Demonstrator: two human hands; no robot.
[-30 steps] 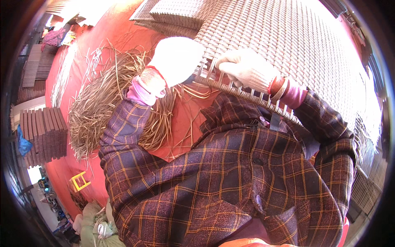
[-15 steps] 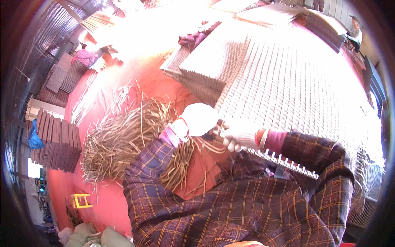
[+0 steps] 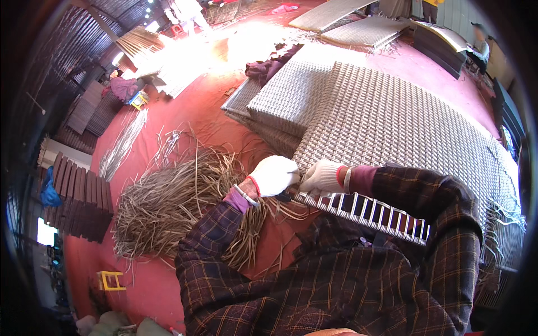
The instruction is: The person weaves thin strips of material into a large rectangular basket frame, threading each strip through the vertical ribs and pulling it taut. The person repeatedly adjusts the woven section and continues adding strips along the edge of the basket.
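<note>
Both white-gloved hands, left hand (image 3: pixel 273 175) and right hand (image 3: pixel 322 177), clench the corner edge of the large grey woven wicker panel (image 3: pixel 403 129); loose tan wicker strands (image 3: pixel 168 207) lie left on the red floor (image 3: pixel 140 280)

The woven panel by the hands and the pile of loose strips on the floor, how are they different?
The woven panel is flat, pale and tightly laced in neat rows; the pile of loose strips is tangled, brownish and heaped. The panel lies under both gloved hands, left hand and right hand; the pile lies to the left. Both look like strip material.
</note>
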